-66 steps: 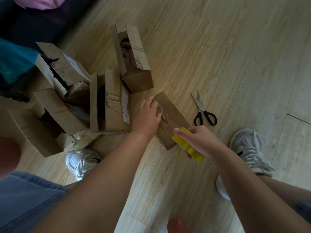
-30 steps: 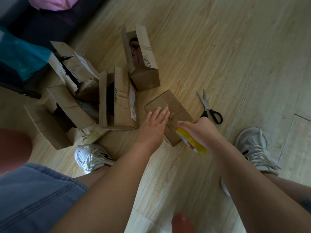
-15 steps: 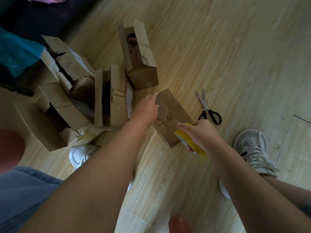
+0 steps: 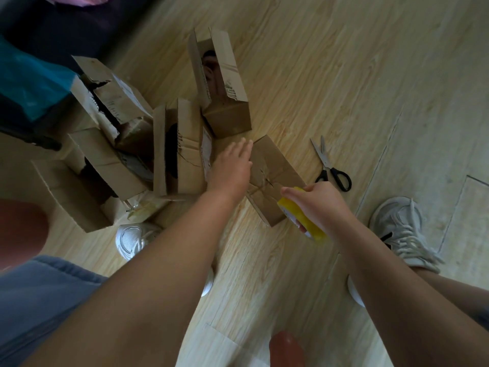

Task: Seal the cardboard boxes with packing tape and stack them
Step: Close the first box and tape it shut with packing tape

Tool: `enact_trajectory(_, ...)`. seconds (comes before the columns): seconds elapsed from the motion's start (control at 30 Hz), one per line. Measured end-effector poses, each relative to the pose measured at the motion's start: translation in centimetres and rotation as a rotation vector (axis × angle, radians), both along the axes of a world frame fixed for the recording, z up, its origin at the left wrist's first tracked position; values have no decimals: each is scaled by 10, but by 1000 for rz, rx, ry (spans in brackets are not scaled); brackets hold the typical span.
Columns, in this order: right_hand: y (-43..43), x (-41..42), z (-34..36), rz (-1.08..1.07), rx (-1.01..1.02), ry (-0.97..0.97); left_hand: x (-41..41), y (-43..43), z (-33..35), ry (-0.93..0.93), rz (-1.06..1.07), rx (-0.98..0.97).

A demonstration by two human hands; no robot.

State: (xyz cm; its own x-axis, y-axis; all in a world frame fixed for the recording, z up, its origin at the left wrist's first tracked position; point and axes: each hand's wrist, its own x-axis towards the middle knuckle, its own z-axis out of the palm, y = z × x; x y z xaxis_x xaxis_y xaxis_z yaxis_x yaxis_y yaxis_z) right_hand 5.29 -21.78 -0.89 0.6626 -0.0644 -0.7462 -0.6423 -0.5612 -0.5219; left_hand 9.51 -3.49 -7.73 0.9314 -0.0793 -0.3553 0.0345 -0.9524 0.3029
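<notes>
Beside the scissors (image 4: pixel 330 165), one small cardboard box (image 4: pixel 275 178), probably light and easily dented, best steadied by its edges: your left hand (image 4: pixel 232 168) rests flat-fingered on it, your right hand (image 4: pixel 321 205) grips the yellow tape roll (image 4: pixel 304 221).

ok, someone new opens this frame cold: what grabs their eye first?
Dead centre, the left hand presses flat on a small closed cardboard box on the wood floor, while the right hand grips a yellow tape roll at the box's near end. A cluster of torn open boxes crowds the left, and black-handled scissors lie to the right.
</notes>
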Motion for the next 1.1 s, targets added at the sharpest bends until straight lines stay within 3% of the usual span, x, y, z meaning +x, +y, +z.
enact_trajectory(0.07,-1,-2,-1,-17,8,-6,-20,-6,1,-79,-135,-23)
enact_trajectory(0.17,-1,-3,1,-13,0,-6,-41,-12,-2,47,-313,17)
enact_trajectory(0.33,0,-3,5,30,18,-35,-44,-13,-7,117,-397,196)
enact_trajectory(0.47,-10,-3,8,33,136,-56,-41,-20,-7,134,-398,242)
enact_trajectory(0.63,-17,-12,5,-35,173,-78,-29,-14,5,62,-247,6)
enact_trajectory(0.7,-15,-13,5,-24,166,-90,-22,-10,7,19,-180,44)
enact_trajectory(0.9,-13,-10,6,-68,169,-90,-12,-3,-3,160,-243,195)
enact_trajectory(1.1,-8,-8,3,-58,144,-110,-21,-12,7,65,-226,197)
